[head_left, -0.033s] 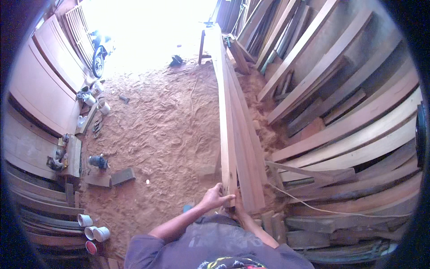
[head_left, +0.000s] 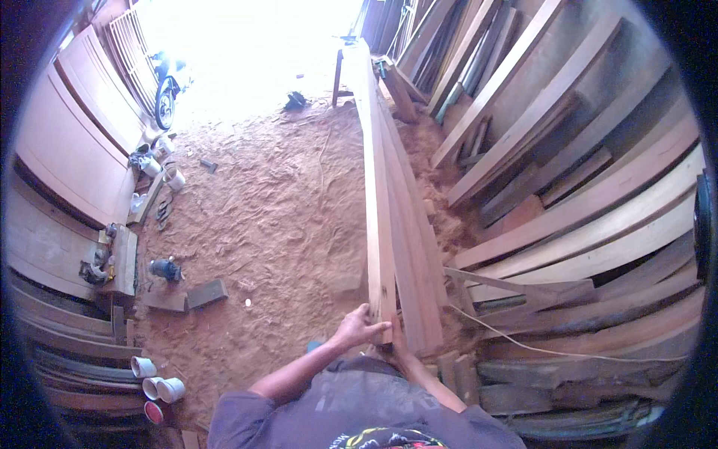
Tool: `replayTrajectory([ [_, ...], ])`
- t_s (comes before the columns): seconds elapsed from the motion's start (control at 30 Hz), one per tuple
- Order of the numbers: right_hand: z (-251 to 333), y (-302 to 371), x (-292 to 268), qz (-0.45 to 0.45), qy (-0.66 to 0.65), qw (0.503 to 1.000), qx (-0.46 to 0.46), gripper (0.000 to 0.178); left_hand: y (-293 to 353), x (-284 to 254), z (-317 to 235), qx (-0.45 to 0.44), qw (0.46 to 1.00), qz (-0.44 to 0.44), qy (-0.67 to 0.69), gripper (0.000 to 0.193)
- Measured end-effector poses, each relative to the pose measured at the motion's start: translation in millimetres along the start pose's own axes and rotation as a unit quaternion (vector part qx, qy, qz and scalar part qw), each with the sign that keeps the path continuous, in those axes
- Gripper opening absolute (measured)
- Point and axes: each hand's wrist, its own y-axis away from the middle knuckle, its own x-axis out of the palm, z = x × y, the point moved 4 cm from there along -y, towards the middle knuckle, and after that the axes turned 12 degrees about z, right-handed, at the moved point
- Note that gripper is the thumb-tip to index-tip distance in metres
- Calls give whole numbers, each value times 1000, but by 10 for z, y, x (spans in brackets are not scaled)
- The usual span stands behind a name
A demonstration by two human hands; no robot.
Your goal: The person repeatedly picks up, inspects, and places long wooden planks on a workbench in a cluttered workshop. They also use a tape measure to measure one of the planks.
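A long, pale wooden beam (head_left: 377, 224) runs away from my body to a trestle at the far end. My left hand (head_left: 359, 327) grips its near end from the left, thumb across the top and fingers closed at its side. Against the right side of that same end is my right hand (head_left: 400, 346), its fingers partly hidden by the wood and seemingly wrapped round it. Close beside the beam on the right lie wider reddish-brown boards (head_left: 419, 284), their near ends by my right wrist.
Many planks (head_left: 583, 209) lean and lie stacked along the right. Sawdust and shavings cover the floor (head_left: 262, 202). On the left are wooden panels (head_left: 75, 157), white buckets (head_left: 170, 389), a blue power tool (head_left: 165, 269) and wood blocks (head_left: 206, 294). A motorcycle (head_left: 166, 93) stands far left.
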Motion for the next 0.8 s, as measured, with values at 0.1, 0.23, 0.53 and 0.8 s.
replayTrajectory([
  [0.1,7,-25,8,-13,64,996,-61,67,-89,22,343,-37,994,-8,101,77],
  [0.23,-18,-83,46,-22,66,997,-29,64,-199,79,786,-88,986,-4,143,60],
  [0.53,767,266,385,-36,265,964,-11,61,-334,191,874,-26,912,100,398,57],
  [0.8,1702,881,1038,-2,526,842,-115,63,-316,310,299,6,798,177,576,73],
])
